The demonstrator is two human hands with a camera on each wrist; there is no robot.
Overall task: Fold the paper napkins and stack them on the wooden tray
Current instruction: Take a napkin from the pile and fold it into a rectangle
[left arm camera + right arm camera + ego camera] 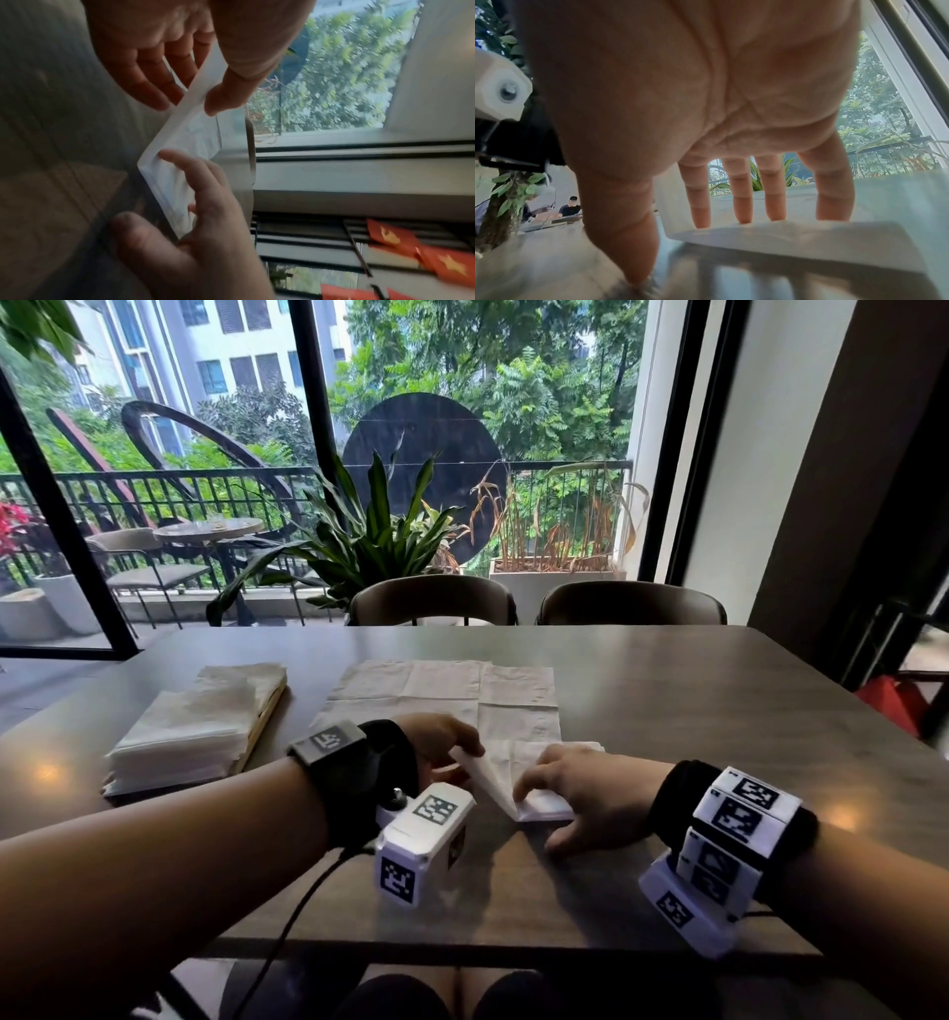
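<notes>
So I'm at a dark wood-grain table (667, 711) by a big window, two empty chairs (434, 600) tucked in at the far edge and a leafy plant (369, 531) behind them. The napkin being folded (506, 780) is thin white paper, sitting near the front edge about mid-table, partly doubled over into a narrow strip whose long axis runs roughly left to right. My left hand (441, 747) pinches its left flap between thumb and fingers and holds it lifted, so that end tilts up off the tabletop. My right hand (585, 798) has its fingers straight and spread, fingertips pressing the folded part flat, thumb down on the table in front. Just behind that is a spread of unfolded napkins (441, 690) lying flat toward the middle. Over at the left edge there's a stack of folded napkins (190, 731) on the wooden tray (267, 711), which only peeks out along the stack's right side. Nothing sits between the hands and the tray.
</notes>
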